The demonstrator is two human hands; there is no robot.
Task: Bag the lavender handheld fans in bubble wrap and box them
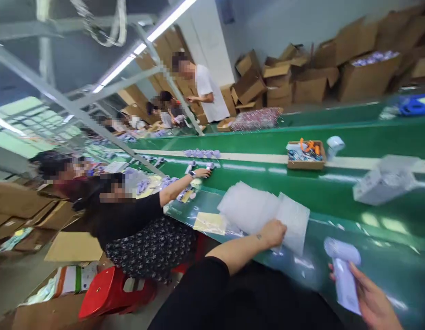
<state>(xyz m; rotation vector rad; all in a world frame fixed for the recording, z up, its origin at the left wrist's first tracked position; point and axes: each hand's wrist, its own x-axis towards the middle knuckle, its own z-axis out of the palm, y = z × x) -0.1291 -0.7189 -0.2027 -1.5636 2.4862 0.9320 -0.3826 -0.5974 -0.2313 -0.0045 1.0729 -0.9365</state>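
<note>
My left hand (275,233) has its fingers closed on the edge of a translucent white sleeve (295,220), which looks like a foam or plastic pouch. Beside it, a fanned stack of the same sleeves (245,206) lies on the green worktop. At the lower right, my right hand (372,293) grips a lavender handheld fan (346,279), shaped like a small hair dryer, by its handle. The fan is held tilted above the bench, its round head uppermost. Part of the left fingers is hidden behind the hand.
A co-worker's hand (203,173) reaches over the belt (253,176) to lavender devices. Further along stand a small carton of parts (306,164), a white device (335,145) and a blurred clear package (384,183). Yellowish paper (209,223) lies left. A red stool (106,293) is below.
</note>
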